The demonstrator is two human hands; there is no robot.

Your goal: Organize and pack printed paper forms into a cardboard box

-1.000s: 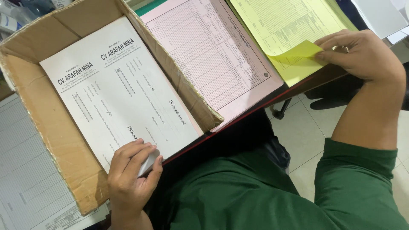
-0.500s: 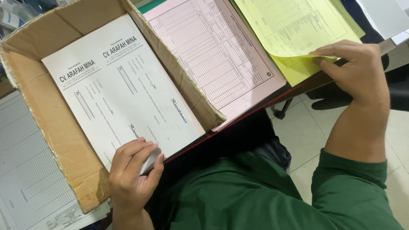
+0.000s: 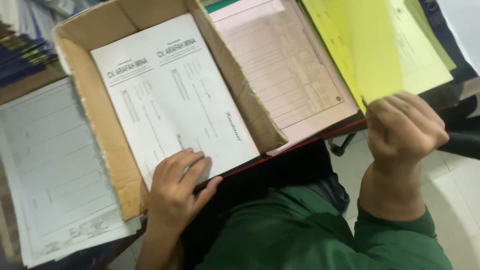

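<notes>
Pinching the lifted yellow sheet point(image 3: 372, 55) by its lower corner with right hand point(image 3: 405, 130) closed on it, above the yellow stack point(image 3: 425, 55), while left hand point(image 3: 177, 192) rests flat, fingers together, on white forms point(image 3: 170, 95) inside the cardboard box point(image 3: 100, 125).

A yellow sheet point(image 3: 372, 50) is held lifted by its lower edge in the right hand point(image 3: 402, 130), above a yellow stack point(image 3: 425, 55). A pink form point(image 3: 285, 70) is laid beside it. The left hand point(image 3: 177, 192) is rested on white forms point(image 3: 170, 95) stacked in a cardboard box point(image 3: 107, 150). Grey sheets point(image 3: 50, 170) are seen left of the box.
</notes>
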